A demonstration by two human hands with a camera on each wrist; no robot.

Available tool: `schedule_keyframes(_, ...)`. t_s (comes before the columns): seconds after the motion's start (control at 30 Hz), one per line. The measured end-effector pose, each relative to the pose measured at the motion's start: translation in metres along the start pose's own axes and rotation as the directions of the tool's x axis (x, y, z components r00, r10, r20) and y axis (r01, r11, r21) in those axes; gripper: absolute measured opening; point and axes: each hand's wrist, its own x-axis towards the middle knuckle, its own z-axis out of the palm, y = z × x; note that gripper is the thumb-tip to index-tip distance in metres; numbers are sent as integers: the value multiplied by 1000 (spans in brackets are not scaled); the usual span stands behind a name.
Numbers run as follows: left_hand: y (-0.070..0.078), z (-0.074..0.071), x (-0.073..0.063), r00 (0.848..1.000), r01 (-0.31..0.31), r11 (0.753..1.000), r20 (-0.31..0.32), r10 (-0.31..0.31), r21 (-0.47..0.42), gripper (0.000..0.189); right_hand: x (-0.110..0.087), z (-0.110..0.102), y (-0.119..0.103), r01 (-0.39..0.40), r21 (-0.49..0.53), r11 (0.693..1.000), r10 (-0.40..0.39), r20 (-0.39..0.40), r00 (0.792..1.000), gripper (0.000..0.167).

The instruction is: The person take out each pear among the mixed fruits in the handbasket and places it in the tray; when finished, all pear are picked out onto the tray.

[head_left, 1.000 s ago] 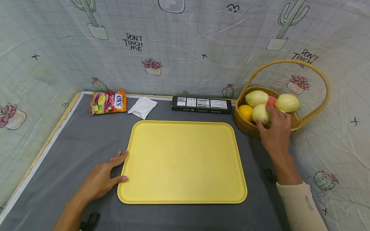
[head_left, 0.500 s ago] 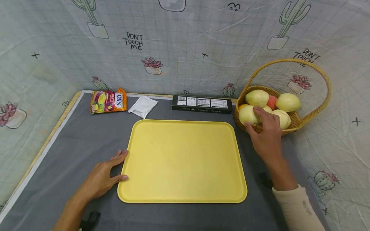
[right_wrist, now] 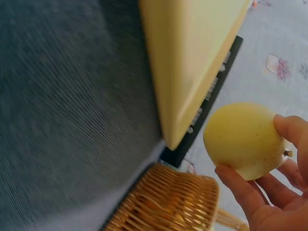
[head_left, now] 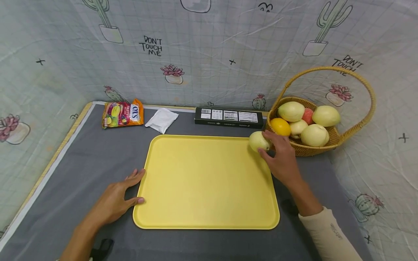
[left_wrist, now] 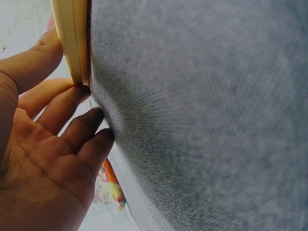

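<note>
Between the thumb and fingers of my right hand [head_left: 283, 159] is a pale yellow pear [head_left: 259, 141], held over the far right corner of the yellow tray [head_left: 205, 181]. Small dark specks and a short stem show on the pear [right_wrist: 245, 137] in the right wrist view. At the tray's left edge rests my left hand [head_left: 112, 203], thumb and forefinger laid apart on the rim. In the left wrist view its other fingers [left_wrist: 89, 127] reach down by the tray's side to the grey cloth.
A wicker basket [head_left: 308, 150] with a tall handle stands back right, holding an orange [head_left: 280, 127], a red fruit [head_left: 307, 116] and several pale yellow fruits. Along the back lie a black box [head_left: 228, 117], a white packet [head_left: 161, 120] and a colourful snack bag [head_left: 123, 114].
My right hand has lifted the pear out of the basket and carried it left to the tray's corner. The left hand stays at the tray's edge.
</note>
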Motion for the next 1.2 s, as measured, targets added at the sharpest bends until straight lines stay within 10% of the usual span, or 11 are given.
schedule_keyframes(0.73,-4,0,-1,1000,-28,999,-13,27,-18,95,1,3,11,-32,57,998,25,115,993,34)
schedule_keyframes(1.2,-4,0,-2,999,-31,999,-14,31,-14,94,7,8,13,26,-14,1000,-25,61,998,53)
